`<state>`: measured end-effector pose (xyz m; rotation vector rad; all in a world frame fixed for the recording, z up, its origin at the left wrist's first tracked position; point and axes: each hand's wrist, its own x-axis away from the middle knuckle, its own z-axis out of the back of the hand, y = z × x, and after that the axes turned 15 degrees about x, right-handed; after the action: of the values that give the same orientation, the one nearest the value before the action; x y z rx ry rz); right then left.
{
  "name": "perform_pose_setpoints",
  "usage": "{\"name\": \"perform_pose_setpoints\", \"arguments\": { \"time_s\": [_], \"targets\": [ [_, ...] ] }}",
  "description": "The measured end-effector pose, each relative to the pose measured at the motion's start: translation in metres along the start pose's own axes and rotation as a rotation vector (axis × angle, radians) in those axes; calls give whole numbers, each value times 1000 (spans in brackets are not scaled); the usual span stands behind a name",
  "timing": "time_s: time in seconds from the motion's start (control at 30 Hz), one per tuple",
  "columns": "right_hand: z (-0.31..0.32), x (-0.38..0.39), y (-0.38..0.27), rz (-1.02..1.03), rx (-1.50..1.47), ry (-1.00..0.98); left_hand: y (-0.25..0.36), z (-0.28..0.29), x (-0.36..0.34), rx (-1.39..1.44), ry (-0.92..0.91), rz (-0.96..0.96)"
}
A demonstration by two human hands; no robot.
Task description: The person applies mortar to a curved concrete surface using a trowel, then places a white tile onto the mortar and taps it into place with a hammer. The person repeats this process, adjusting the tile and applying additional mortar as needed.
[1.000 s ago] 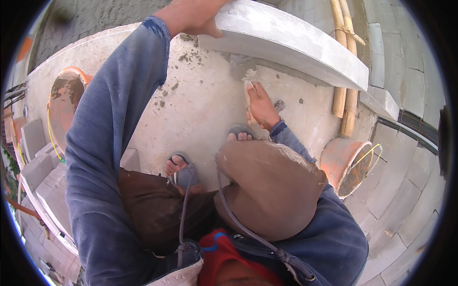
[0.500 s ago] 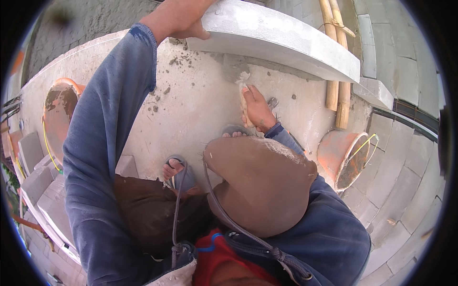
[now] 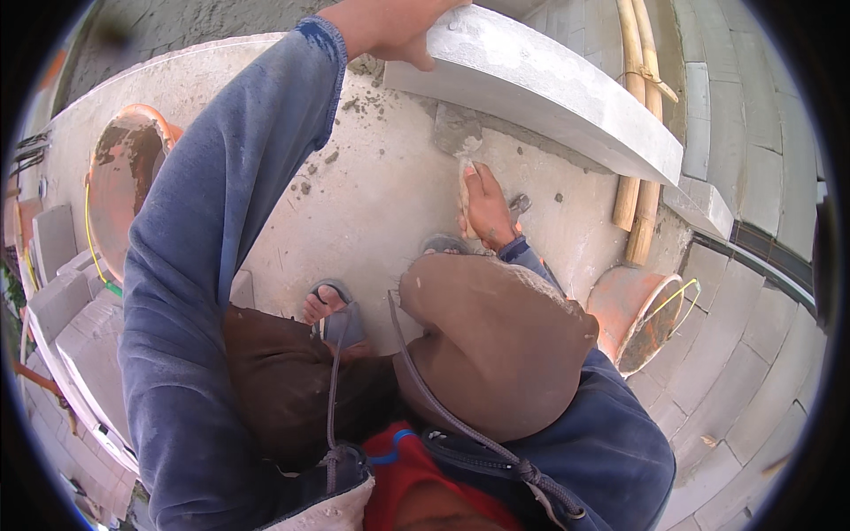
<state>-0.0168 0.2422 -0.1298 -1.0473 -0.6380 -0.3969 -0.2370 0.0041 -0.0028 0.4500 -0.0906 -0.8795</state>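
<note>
My left hand (image 3: 394, 26) grips the left end of a long, pale grey-white block (image 3: 549, 88); its thumb lies against the near side and the other fingers are partly cut off by the top of the view. In my right hand (image 3: 489, 208) is a trowel (image 3: 456, 131), held by its mortar-crusted handle. The trowel's blade is smeared with grey mortar and lies low at the block's near lower edge. Crumbs of mortar (image 3: 363, 106) are scattered on the pale concrete floor (image 3: 372, 186) below my left hand.
An orange mortar-stained bucket (image 3: 133, 177) stands at the left, another bucket (image 3: 633, 310) tilts at the right. Two tied bamboo poles (image 3: 639, 133) pass behind the block. Grey blocks (image 3: 84, 327) are stacked at the lower left. My sandalled foot (image 3: 332, 310) rests on the floor.
The view has shifted, so the block, buckets and poles appear farther right. My left hand stays on the block's end. The trowel sits slightly closer to that end, still in my right hand.
</note>
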Motion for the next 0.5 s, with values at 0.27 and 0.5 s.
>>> {"name": "perform_pose_setpoints", "arguments": {
  "time_s": [0.27,0.5],
  "targets": [
    [7,-5,6,-16,20,3,4,5,-5,26,27,-10],
    [-1,-2,-2,9,-53,-18,0,7,-4,23,30,-54]
  ]
}}
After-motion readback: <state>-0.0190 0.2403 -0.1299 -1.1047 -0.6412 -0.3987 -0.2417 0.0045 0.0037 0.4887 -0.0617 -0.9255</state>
